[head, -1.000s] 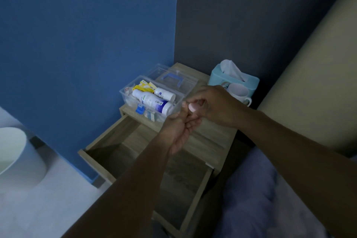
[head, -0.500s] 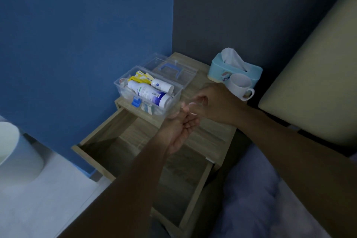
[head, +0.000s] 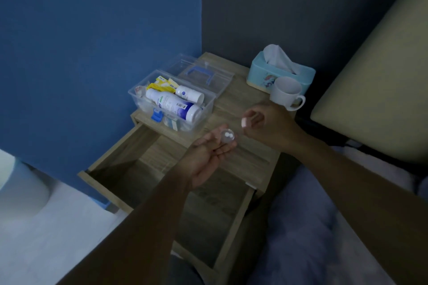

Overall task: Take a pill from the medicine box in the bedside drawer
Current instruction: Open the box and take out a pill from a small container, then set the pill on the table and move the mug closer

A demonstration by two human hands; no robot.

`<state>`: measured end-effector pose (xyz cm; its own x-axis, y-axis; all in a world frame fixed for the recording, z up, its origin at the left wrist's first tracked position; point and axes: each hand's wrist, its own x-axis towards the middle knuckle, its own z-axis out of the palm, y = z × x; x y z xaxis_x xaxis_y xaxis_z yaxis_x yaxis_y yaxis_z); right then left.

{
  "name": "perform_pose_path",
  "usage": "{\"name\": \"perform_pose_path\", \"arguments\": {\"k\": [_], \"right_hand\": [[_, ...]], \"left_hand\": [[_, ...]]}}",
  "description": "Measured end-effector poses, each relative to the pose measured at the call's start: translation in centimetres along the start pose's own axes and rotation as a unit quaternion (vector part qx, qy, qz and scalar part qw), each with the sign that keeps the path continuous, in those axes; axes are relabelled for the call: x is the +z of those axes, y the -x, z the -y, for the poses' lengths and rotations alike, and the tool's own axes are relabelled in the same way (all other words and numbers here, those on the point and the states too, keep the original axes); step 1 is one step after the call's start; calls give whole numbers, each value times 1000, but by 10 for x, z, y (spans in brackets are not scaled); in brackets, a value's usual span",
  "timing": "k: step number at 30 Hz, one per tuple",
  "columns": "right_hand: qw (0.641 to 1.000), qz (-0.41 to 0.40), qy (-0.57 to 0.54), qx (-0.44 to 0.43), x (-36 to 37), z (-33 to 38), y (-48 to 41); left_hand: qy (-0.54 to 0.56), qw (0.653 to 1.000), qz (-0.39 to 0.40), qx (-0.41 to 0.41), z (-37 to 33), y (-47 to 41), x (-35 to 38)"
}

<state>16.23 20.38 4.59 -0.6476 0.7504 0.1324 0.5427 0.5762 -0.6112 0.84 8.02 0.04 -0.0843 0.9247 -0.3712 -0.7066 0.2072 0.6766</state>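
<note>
Holding a small clear pill case with two pills in my left hand; right hand pinches its cap. Hands apart; I judge one pill left to pick out.

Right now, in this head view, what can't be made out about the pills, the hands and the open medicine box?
- small clear container in the left hand: two white spots inside, too small to identify.
- pale object pinched in the right hand: too small and dim to name.
- medicine box: bottle labels unreadable.
- drawer: partly hidden by the left forearm.
- white tub: cut off by the left edge.
</note>
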Motion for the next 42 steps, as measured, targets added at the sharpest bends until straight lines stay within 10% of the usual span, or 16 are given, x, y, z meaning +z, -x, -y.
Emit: {"name": "perform_pose_path", "arguments": {"k": [6,14,22,30,39,42], "right_hand": [[965,-128,-158,168,56,-44,34],[955,-204,-135,167,96,-72,67],[953,-206,-172,141,103,-76,70],[955,-198,-173,134,101,-84,77],[956,-171,-198,131,98,-88,79],[952,-171,-208,147,98,-85,78]], "left_hand": [[9,1000,26,-12,-1,-18,-12],[-154,985,-29,71,10,-35,-16],[-584,788,-23,194,28,-57,-28],[-717,650,-39,249,47,-69,-43],[-760,628,-34,165,39,-72,-44],[-814,564,-3,139,31,-70,-54]]}}
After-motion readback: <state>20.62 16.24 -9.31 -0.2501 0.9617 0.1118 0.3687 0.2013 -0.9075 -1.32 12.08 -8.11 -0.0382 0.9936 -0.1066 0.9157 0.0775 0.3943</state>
